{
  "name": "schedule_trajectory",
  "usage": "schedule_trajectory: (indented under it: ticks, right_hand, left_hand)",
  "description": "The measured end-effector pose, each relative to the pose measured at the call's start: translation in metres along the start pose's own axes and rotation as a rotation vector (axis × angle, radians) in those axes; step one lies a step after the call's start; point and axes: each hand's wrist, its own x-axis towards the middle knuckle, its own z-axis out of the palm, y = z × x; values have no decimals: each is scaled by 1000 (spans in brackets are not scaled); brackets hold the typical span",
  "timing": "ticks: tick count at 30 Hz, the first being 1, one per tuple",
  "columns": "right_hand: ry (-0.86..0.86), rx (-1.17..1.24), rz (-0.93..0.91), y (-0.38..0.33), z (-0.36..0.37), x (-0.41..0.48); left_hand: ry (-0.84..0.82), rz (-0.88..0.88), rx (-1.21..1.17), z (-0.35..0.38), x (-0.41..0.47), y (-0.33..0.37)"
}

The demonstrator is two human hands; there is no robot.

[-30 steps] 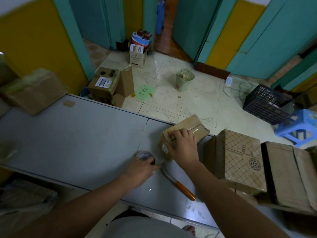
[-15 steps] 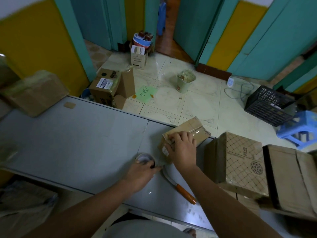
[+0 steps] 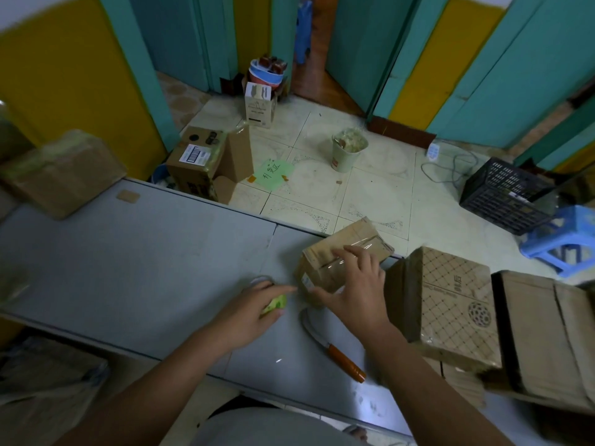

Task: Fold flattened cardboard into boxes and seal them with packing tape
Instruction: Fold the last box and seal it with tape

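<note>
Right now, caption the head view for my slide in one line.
Sealing: right hand steadies a small cardboard box on the grey table while left hand holds the tape roll, knife nearby.

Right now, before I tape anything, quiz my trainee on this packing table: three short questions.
1. True or false: the knife lies on the table, held by nobody.
2. The right hand rests on: A the small box; B the black crate; C the blue stool.
3. Which hand grips the tape roll?
Key: 1 true; 2 A; 3 the left hand.
</note>
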Motion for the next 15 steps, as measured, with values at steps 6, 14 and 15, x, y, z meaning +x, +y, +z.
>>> schedule_trajectory:
  ticks: [6,14,15]
  right_hand:
    - [-80,-54,12,7,5,-5]
    - [-328,63,-99,34,-24,-6]
    - [-350,62,-98,38,-28,-8]
  left_hand:
    - [43,-124,74,-7,40,-2]
    - [-39,-119,76,2,63,16]
    - [-53,-107,69,5,61,20]
